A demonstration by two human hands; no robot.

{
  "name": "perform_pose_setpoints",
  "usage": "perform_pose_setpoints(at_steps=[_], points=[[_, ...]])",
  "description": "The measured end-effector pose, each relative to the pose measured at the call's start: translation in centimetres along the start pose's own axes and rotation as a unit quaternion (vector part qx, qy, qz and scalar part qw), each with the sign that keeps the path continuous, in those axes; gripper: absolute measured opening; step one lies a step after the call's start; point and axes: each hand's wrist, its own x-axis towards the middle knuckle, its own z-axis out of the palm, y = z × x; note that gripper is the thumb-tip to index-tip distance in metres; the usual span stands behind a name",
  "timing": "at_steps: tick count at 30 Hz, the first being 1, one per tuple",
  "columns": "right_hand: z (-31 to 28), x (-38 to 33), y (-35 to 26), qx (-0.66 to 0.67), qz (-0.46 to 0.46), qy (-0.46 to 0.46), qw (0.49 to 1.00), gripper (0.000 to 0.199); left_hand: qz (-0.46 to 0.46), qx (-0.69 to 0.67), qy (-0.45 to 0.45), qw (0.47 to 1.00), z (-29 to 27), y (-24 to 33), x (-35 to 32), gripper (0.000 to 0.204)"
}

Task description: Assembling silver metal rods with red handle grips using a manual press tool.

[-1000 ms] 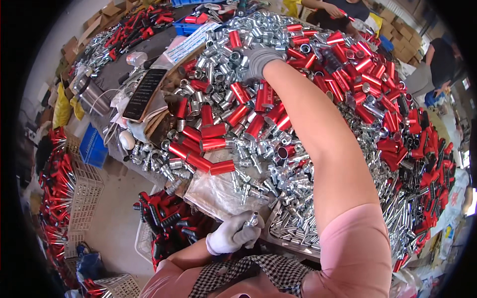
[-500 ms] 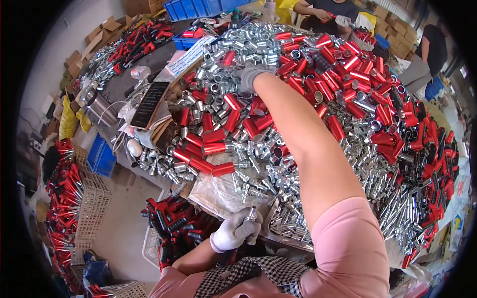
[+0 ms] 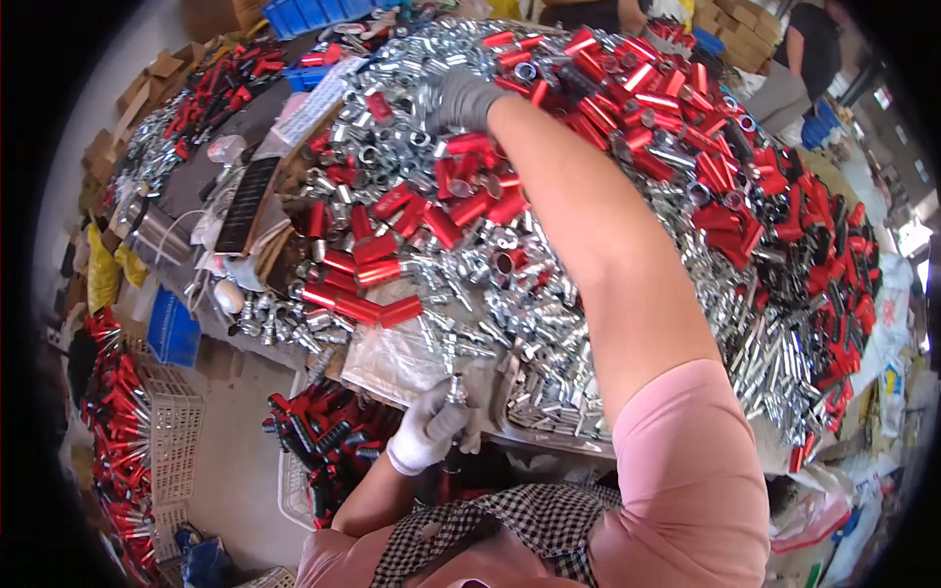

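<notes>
My left hand (image 3: 427,429), in a white and grey glove, is closed near the bench's front edge. It grips a slim part with a silver metal tip (image 3: 456,389); a dark end shows below the fist. My right hand (image 3: 461,101), in a grey glove, is stretched far out over the heap of silver metal collars (image 3: 407,71). Its fingertips are down among the collars, so I cannot see whether they hold one. Red metal sleeves (image 3: 377,247) lie close to that hand and under the forearm. Small silver fittings (image 3: 461,279) are strewn between my two hands.
A metal tray of thin silver pins (image 3: 549,392) stands right of my left hand. Red and black handles (image 3: 328,431) fill a crate below. A dark phone-like slab (image 3: 247,206) and a steel flask (image 3: 162,230) lie left. Another person (image 3: 809,54) is at far right.
The view has shifted, so the bench sits farther left and up. My right hand stays among the silver collars, and my left hand still grips its metal-tipped part.
</notes>
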Motion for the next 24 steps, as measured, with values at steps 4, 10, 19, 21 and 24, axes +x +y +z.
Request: perform_pose_setpoints(at_steps=[4, 10, 19, 21, 24], points=[[-5.9, -7.2, 4.9, -0.258, -0.262, 0.079, 0.927, 0.059, 0.018, 0.000, 0.016, 1.000, 0.4, -0.5, 0.3, 0.054], [-9.7, -29.3, 4.2, 0.255, 0.102, 0.141, 0.951, 0.064, 0.037, 0.005, 0.029, 0.999, 1.6, 0.0, -0.4, 0.030], [3.3, -49.2, 10.2, -0.155, 0.336, 0.139, 0.919, 0.050, -0.019, 0.145, -0.069, 0.987, 8.4, 1.5, -1.7, 0.019], [4.7, -50.1, 11.6, -0.203, 0.254, 0.166, 0.931, 0.054, -0.041, 0.147, -0.061, 0.986, 10.1, 1.4, -1.8, 0.015], [3.6, -51.4, 11.9, -0.111, 0.255, 0.084, 0.957, 0.061, -0.049, 0.181, -0.051, 0.981, 11.9, 0.7, -1.9, 0.011]])
